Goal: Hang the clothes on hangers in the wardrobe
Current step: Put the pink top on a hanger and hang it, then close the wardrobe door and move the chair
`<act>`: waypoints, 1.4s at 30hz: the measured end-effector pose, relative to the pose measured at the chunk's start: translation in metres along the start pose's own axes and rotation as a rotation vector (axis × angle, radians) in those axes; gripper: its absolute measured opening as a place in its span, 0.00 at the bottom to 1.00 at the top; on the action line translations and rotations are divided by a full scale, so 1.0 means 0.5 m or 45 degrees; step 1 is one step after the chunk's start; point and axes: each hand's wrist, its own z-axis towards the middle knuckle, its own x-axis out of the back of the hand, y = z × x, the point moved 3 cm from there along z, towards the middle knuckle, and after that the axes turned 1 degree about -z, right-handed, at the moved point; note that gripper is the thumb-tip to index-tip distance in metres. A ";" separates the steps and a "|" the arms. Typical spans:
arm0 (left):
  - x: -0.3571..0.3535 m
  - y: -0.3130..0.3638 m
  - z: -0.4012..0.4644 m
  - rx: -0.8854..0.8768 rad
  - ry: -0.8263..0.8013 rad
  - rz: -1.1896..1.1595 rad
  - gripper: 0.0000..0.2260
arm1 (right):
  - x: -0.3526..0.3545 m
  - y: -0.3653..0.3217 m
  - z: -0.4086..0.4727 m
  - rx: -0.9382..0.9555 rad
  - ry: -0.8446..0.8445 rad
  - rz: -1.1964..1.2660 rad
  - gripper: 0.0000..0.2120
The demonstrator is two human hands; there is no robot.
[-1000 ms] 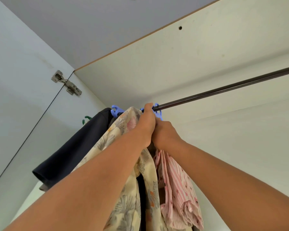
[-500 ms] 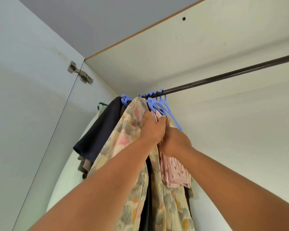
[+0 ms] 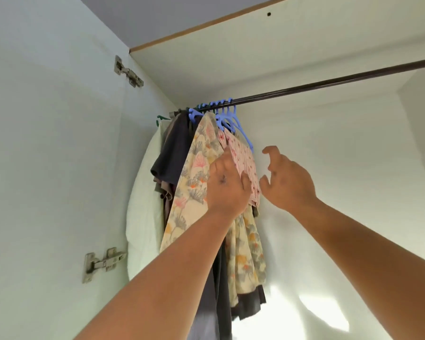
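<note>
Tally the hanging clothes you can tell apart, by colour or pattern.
Cream floral: 1
Pink striped: 1
Dark navy: 1
White: 1
Total: 4 told apart; more may hang hidden between them.

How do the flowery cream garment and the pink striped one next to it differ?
The flowery cream garment is long, falling well below the hands; the pink striped garment is short, ending near the wrists. The cream one bears large fan-like flowers, the pink one narrow stripes. The left hand rests on both where they meet; the right hand touches neither. Both hang from blue hangers on the rail.
</note>
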 end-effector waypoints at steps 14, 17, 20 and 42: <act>0.273 0.256 -0.202 -0.035 0.039 -0.116 0.28 | 0.419 -0.099 -0.249 0.109 0.211 0.077 0.13; 0.323 0.336 -0.242 0.051 0.071 -0.176 0.29 | 0.526 -0.105 -0.306 0.067 0.235 0.091 0.10; 0.368 0.440 -0.284 0.107 0.030 -0.258 0.30 | 0.621 -0.095 -0.366 0.004 0.223 0.060 0.07; 0.454 1.132 -0.483 0.063 -0.393 -0.663 0.32 | 1.236 0.200 -0.595 -0.481 0.104 -0.924 0.28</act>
